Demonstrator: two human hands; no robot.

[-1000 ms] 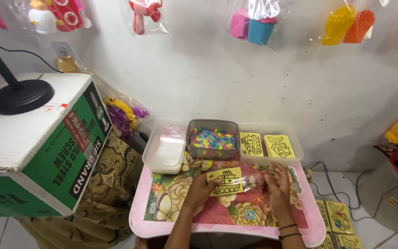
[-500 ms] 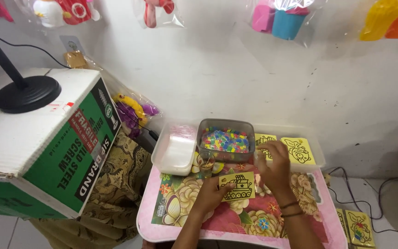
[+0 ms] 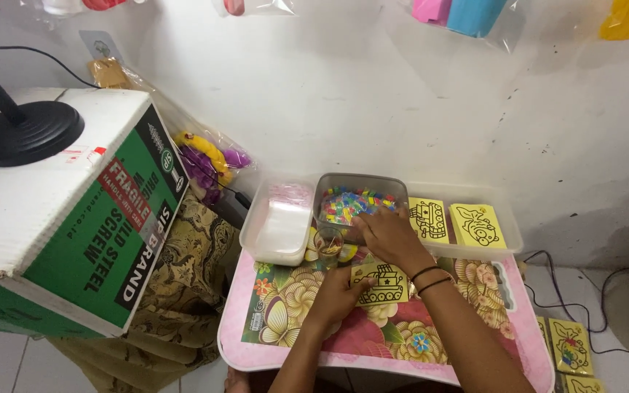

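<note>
Left hand [image 3: 335, 297]: flat on the tabletop [image 3: 285, 348], grip pinching the yellow card [image 3: 381, 284] by its left edge.
Right hand [image 3: 387, 236]: reaching forward over the bead tub [image 3: 358, 198], fingers curled; grip state hidden.
Around: white tub [image 3: 279, 225] left, long tray [image 3: 507, 233] with two more cards right, cardboard box [image 3: 67, 218] far left.

We count three yellow picture cards up top: one [image 3: 381, 283] on the bench [image 3: 271, 342], two [image 3: 428, 219] [image 3: 477, 225] in the clear tray [image 3: 507, 231]. Two more cards [image 3: 568, 344] [image 3: 582, 383] on the floor. Two tubs: white [image 3: 279, 223], grey bead-filled [image 3: 358, 201]. One cardboard box [image 3: 60, 225].
</note>
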